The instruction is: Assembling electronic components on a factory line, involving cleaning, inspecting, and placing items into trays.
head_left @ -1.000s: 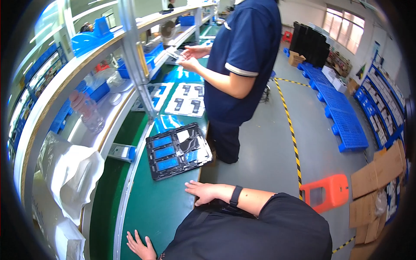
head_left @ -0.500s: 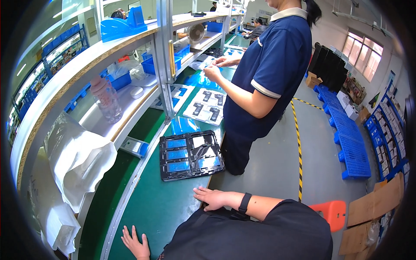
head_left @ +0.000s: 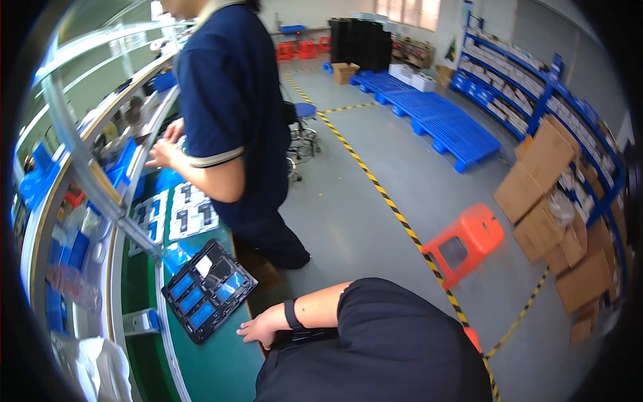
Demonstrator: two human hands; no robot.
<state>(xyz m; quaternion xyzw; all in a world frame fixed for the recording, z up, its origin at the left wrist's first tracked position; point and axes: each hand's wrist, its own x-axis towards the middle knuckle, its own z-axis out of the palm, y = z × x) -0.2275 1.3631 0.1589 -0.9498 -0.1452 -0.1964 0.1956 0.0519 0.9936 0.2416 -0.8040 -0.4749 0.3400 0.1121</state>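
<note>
My right hand [head_left: 260,327] rests on the edge of the green worktable [head_left: 234,362], palm down. Its fingers are stretched out and hold nothing. Just beyond the fingertips, apart from them, lies a black plastic tray [head_left: 221,313]. Blue film-covered rectangular pieces [head_left: 191,299] sit in several of its compartments, and a small white piece [head_left: 203,266] lies in another. My left hand is out of the picture.
A co-worker in a dark blue shirt [head_left: 224,87] stands at the bench by a white tray [head_left: 189,230] of dark parts. Shelving [head_left: 110,268] runs along the left. On the floor stand an orange stool [head_left: 472,231], blue pallets [head_left: 429,117] and cardboard boxes [head_left: 536,181].
My view has swung to the right, so the tray and bench appear further left. My left hand has left the picture. My right hand stays at the table edge.
</note>
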